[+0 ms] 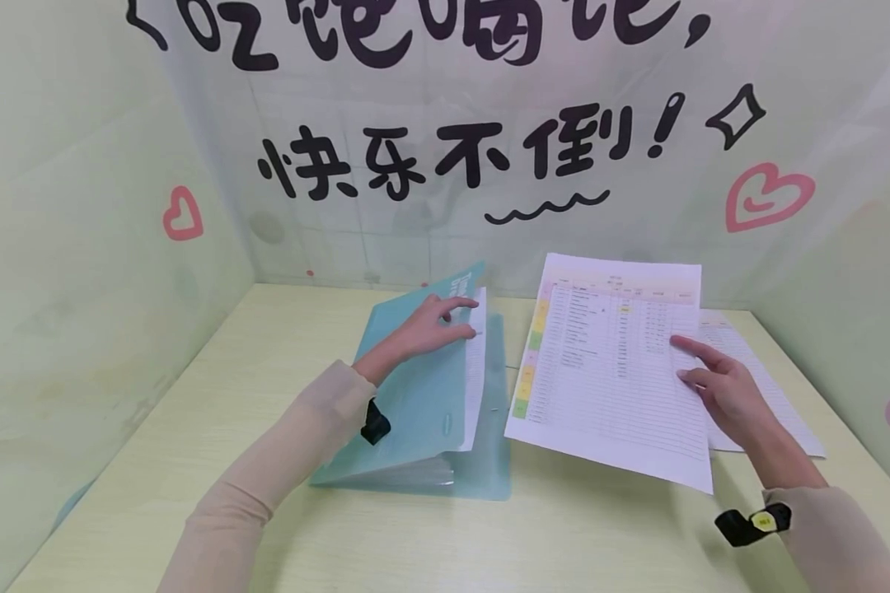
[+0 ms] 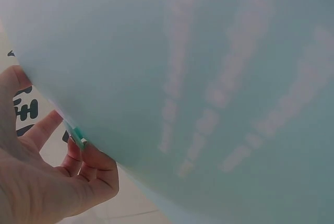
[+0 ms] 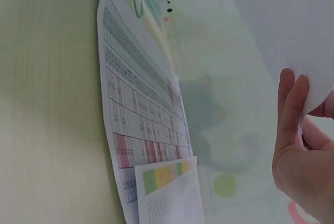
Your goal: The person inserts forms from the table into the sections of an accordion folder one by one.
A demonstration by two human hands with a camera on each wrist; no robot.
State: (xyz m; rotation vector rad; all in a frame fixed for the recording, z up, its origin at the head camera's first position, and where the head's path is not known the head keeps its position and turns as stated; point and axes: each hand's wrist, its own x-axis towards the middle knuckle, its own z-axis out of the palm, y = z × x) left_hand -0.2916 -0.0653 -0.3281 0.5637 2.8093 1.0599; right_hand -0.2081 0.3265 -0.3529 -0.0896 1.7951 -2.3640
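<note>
Just right of the teal folder (image 1: 415,403) | printed sheet (image 1: 608,371) hung tilted above the tabletop (image 1: 564,535), its edge away from the folder pinched by the right hand (image 1: 730,391) | left hand (image 1: 426,325) pinched the folder's raised cover | one-sided hold risked sagging, creasing the sheet

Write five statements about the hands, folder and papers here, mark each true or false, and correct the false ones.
1. The left hand is at the edge of the teal folder. True.
2. The right hand holds nothing. False: it holds up a printed sheet.
3. In the head view, coloured blocks run down the left side of that held sheet. True.
4. The folder is pressed fully closed. False: its cover is raised, with white paper showing underneath.
5. Another sheet lies on the table, partly hidden behind the held one. True.
</note>
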